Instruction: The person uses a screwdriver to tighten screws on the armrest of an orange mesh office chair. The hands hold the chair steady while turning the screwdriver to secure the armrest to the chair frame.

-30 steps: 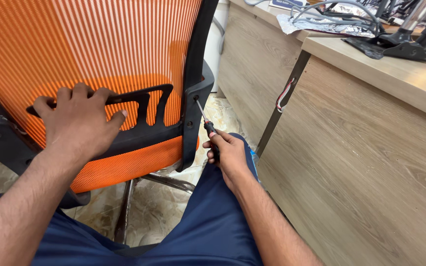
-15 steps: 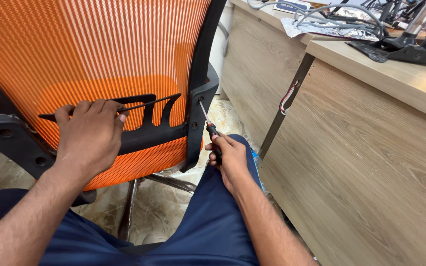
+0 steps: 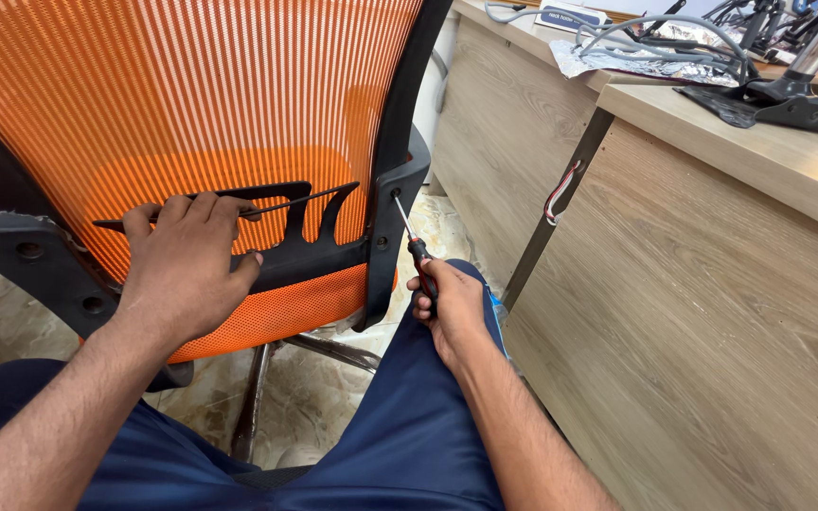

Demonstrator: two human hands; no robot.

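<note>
An office chair with an orange mesh back and a black frame stands in front of me. My left hand grips the black lumbar bracket across the lower back. My right hand holds a screwdriver with a black and red handle. Its metal tip rests at a screw hole on the frame's right edge. My legs in dark blue trousers fill the bottom of the view.
A wooden desk stands close on the right, with cables, foil and a black metal stand on top. The chair's chrome base rests on a marble floor. A black armrest part lies at left.
The view has shifted slightly. My left hand slid a little to the right along the bracket. My right hand keeps the screwdriver tip at the frame's right edge.
</note>
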